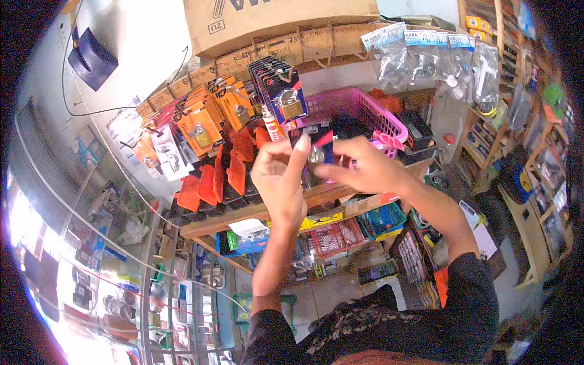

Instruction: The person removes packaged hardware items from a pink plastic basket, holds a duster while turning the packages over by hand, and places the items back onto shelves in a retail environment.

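Note:
In front of my chest, a dark blister card with a red corner holds a metal padlock (316,155). My left hand (282,180) is shut on its left side, thumb laid across the front. My right hand (362,166) is at the card's right edge, its fingers blurred; whether they grip it or only touch it, I cannot tell. Just beyond, similar carded padlocks (288,102) hang in a stack from a hook. A white and red tube (272,125) stands beside them. Behind my hands is a pink plastic basket (381,112).
Orange-carded padlocks (199,130) hang to the left above bins with orange lids (207,185). Bagged faucets (426,68) hang at the right along the wooden rail (315,42). Below the wooden counter edge (228,221) are a red basket (335,237) and a green basket (381,220). Glass shelving lines the left.

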Demonstrator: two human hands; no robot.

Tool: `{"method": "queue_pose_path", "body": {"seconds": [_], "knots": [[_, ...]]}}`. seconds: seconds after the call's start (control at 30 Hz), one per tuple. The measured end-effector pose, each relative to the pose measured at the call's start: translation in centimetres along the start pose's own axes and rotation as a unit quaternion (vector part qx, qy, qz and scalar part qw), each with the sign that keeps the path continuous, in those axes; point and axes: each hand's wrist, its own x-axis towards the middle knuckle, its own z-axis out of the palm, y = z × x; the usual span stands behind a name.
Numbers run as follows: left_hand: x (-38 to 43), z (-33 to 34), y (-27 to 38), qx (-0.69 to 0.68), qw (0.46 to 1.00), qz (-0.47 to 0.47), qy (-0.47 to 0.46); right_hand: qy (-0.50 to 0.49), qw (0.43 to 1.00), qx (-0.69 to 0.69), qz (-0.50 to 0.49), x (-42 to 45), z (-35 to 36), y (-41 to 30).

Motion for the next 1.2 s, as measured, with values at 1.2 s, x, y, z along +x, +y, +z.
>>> {"method": "queue_pose_path", "body": {"seconds": [1.2], "knots": [[-1.9,-4.5,-3.7,0.143,0.989,-0.037,-0.009,-0.085,0.935,-0.24,0.248,0.6,-9.2,15.8]]}}
